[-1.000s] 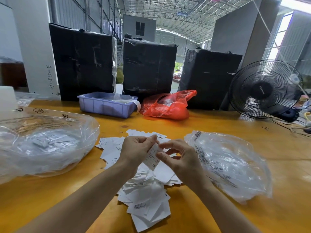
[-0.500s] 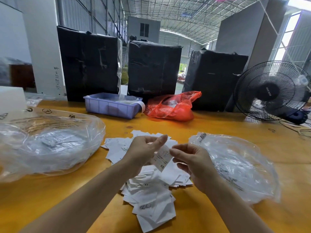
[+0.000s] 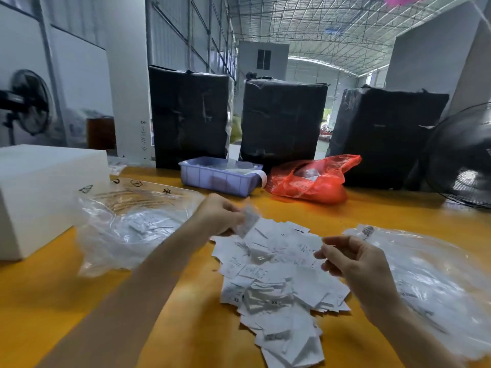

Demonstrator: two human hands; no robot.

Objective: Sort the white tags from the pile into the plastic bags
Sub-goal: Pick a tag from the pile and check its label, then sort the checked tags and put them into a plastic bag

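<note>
A big shed holds a yellow wooden table (image 3: 79, 301). A pile of small white paper tags (image 3: 276, 282) lies between two clear plastic bags (image 3: 132, 227) (image 3: 438, 282). The left hand (image 3: 220, 216) pinches one blurry white tag (image 3: 249, 221) above the pile. The right hand (image 3: 356, 264) has loosely curled fingers holding nothing.

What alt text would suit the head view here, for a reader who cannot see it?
A person's left hand pinches one white tag above a pile of white tags on a yellow table, while the right hand hovers empty, fingers loosely curled. Clear plastic bags lie left and right of the pile.
</note>
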